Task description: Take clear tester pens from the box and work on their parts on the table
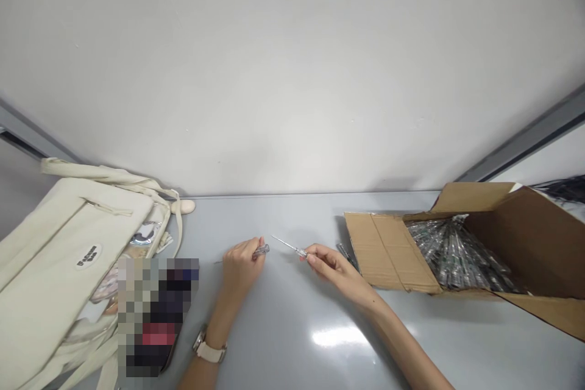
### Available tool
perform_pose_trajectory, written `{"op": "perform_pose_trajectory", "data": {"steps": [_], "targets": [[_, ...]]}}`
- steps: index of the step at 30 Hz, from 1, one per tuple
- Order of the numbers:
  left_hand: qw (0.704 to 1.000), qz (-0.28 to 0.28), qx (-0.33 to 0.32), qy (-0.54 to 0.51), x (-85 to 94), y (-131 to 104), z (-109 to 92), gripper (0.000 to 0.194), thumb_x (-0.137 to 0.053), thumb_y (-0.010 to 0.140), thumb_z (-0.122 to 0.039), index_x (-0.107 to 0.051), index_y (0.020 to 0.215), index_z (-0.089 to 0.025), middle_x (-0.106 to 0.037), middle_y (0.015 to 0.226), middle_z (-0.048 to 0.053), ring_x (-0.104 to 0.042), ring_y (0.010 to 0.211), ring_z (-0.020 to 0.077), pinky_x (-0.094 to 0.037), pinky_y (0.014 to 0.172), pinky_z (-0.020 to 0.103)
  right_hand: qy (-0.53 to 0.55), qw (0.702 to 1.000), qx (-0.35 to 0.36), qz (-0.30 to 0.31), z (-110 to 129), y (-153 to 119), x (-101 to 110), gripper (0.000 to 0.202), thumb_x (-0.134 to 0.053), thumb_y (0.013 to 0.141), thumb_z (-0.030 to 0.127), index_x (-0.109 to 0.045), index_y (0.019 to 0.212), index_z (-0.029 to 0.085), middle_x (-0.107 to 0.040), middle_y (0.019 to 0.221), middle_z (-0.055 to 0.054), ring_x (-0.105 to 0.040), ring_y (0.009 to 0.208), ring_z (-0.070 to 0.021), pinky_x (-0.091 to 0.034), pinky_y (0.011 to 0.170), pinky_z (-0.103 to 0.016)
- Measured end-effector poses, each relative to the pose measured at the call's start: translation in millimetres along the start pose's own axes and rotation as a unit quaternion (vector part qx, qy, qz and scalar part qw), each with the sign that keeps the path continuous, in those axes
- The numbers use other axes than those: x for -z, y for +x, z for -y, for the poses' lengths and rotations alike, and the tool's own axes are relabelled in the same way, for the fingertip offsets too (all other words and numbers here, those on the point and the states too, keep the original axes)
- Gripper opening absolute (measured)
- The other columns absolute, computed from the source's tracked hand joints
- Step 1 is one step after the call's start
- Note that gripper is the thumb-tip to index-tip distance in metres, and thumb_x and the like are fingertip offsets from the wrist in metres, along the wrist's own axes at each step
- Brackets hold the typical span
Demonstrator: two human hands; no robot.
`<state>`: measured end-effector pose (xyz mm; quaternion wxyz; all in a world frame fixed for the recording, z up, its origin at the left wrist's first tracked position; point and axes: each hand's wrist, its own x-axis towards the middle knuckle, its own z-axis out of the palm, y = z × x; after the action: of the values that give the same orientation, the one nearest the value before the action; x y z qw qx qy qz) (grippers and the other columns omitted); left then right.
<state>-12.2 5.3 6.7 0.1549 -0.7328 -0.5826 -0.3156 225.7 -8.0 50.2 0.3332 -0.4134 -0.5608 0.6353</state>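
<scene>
My left hand is closed around a small screwdriver with a clear handle. The handle's end sticks out by the thumb, and a bit of thin shaft shows on the hand's other side. In my right hand, pinched between thumb and fingers, is a second clear-handled screwdriver. Its thin metal shaft points up and to the left, towards my left hand. A little reddish part shows at my right fingertips. Both hands are above the grey table, a short way apart.
On the right, an open cardboard box holds several plastic-wrapped bundles of slim clear items. Small dark-tipped pieces lie beside its flap. A cream bag and a pixelated dark object lie at left. A pale wall rises behind.
</scene>
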Motion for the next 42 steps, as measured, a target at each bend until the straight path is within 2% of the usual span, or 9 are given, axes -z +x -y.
{"op": "perform_pose_trajectory", "data": {"steps": [4, 7, 10, 22, 31, 34, 39, 42], "targets": [[1.000, 0.001, -0.022, -0.017, 3.3, 2, -2, 0.041, -0.050, 0.092, -0.022, -0.044, 0.051, -0.020, -0.045, 0.044, -0.004, -0.037, 0.042, 0.0099, -0.024, 0.050, 0.027, -0.122, 0.992, 0.025, 0.027, 10, -4, 4, 0.031, -0.049, 0.093, 0.051, -0.058, 0.084, 0.022, -0.036, 0.062, 0.006, -0.027, 0.057, -0.0104, -0.021, 0.053, -0.022], [0.999, 0.015, -0.035, -0.029, 4.2, 2, -3, 0.041, -0.048, 0.093, -0.022, -0.047, 0.052, -0.020, -0.047, 0.045, -0.003, -0.040, 0.044, 0.0101, -0.025, 0.051, 0.027, -0.210, 0.976, 0.032, 0.043, 15, -6, 5, 0.035, -0.047, 0.094, 0.051, -0.061, 0.079, 0.022, -0.037, 0.059, 0.006, -0.027, 0.055, -0.0105, -0.020, 0.052, -0.023], [0.998, 0.024, -0.045, -0.036, 4.5, 2, -3, 0.041, -0.048, 0.093, -0.023, -0.047, 0.052, -0.020, -0.048, 0.046, -0.003, -0.042, 0.045, 0.0100, -0.027, 0.052, 0.027, -0.249, 0.967, 0.037, 0.044, 17, -7, 7, 0.036, -0.048, 0.093, 0.050, -0.065, 0.079, 0.022, -0.039, 0.057, 0.005, -0.028, 0.052, -0.0102, -0.021, 0.050, -0.023], [0.998, 0.011, -0.056, -0.040, 5.3, 2, -2, 0.042, -0.052, 0.093, -0.025, -0.042, 0.052, -0.020, -0.042, 0.044, -0.005, -0.037, 0.043, 0.0095, -0.025, 0.051, 0.027, -0.286, 0.957, 0.044, 0.034, 18, -4, 12, 0.033, -0.046, 0.095, 0.049, -0.062, 0.081, 0.023, -0.037, 0.056, 0.005, -0.028, 0.052, -0.0110, -0.021, 0.051, -0.023], [0.996, 0.005, -0.094, 0.000, 6.0, 2, -1, 0.039, -0.053, 0.091, -0.022, -0.046, 0.053, -0.019, -0.046, 0.045, -0.004, -0.040, 0.045, 0.0101, -0.026, 0.051, 0.028, -0.313, 0.948, 0.040, 0.045, 18, -3, 16, 0.032, -0.046, 0.095, 0.048, -0.063, 0.083, 0.023, -0.037, 0.056, 0.006, -0.028, 0.051, -0.0101, -0.022, 0.051, -0.024], [0.994, -0.012, -0.104, 0.016, 5.8, 2, -3, 0.039, -0.055, 0.089, -0.020, -0.046, 0.052, -0.019, -0.044, 0.044, -0.004, -0.039, 0.044, 0.0100, -0.026, 0.051, 0.028, -0.315, 0.947, 0.041, 0.048, 21, -3, 16, 0.032, -0.047, 0.095, 0.046, -0.063, 0.082, 0.022, -0.036, 0.055, 0.006, -0.027, 0.051, -0.0097, -0.022, 0.052, -0.024], [0.991, -0.059, -0.109, 0.041, 4.8, 3, -7, 0.040, -0.059, 0.087, -0.019, -0.044, 0.050, -0.018, -0.042, 0.043, -0.005, -0.037, 0.045, 0.0101, -0.025, 0.051, 0.028, -0.288, 0.955, 0.012, 0.076, 21, -2, 16, 0.041, -0.043, 0.097, 0.050, -0.063, 0.080, 0.019, -0.048, 0.068, 0.003, -0.037, 0.061, -0.0098, -0.027, 0.055, -0.023], [0.991, -0.059, -0.112, 0.039, 5.8, 4, -8, 0.040, -0.060, 0.086, -0.018, -0.044, 0.050, -0.018, -0.043, 0.043, -0.004, -0.037, 0.045, 0.0100, -0.025, 0.052, 0.028, -0.304, 0.950, 0.009, 0.073, 20, -3, 16, 0.041, -0.042, 0.097, 0.051, -0.061, 0.080, 0.019, -0.046, 0.066, 0.004, -0.035, 0.060, -0.0095, -0.026, 0.055, -0.023]]}}
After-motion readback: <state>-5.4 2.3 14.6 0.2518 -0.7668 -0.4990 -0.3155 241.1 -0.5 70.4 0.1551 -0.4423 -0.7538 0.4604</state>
